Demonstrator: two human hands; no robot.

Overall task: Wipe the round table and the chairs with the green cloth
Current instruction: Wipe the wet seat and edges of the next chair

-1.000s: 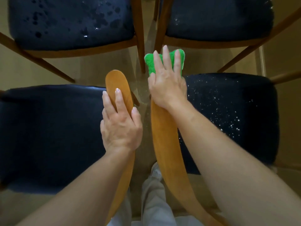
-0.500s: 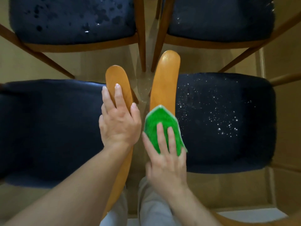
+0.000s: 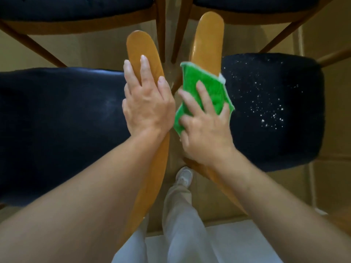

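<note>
Tan floor (image 3: 91, 52), four chairs. Right hand (image 3: 204, 128) presses green cloth (image 3: 207, 90) flat on chair back (image 3: 208, 40); left hand (image 3: 146, 103) flat at 9 o'clock. Far chairs cropped.

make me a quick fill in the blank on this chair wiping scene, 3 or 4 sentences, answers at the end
1. The right hand presses a cloth whose colour is ____.
2. The left hand lies flat on the wooden back of the ____ near chair.
3. White specks dot the dark seat on the ____ side.
4. Between the two forearms, a light ____ shows on the floor.

Missing words: green; left; right; shoe
</note>
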